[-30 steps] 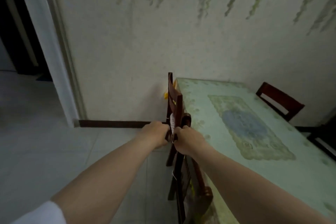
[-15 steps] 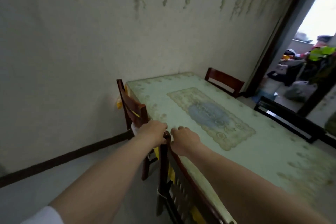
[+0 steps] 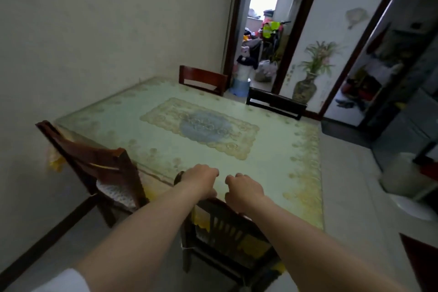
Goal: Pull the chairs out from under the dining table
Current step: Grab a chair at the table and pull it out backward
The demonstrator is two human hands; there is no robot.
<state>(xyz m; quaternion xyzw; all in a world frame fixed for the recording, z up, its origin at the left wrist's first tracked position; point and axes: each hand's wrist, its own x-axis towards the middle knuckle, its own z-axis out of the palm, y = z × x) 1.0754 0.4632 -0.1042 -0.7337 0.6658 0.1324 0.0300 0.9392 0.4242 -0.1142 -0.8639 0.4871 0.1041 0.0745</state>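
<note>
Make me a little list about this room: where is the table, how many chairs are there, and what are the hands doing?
table: dining table with a flowery cloth, against the wall
chairs seen: four
near chair: pushed in at the table's near edge, both hands on its top rail
left hand: grips the rail
right hand: fingers curled over the rail
side chair: at the table's left end, a cushion on its seat
far chairs: reddish one and a dark one at the far side
beyond: open doorway to a cluttered room

A blue stool [image 3: 239,86] and bags [image 3: 264,71] fill the doorway [image 3: 260,31].
</note>
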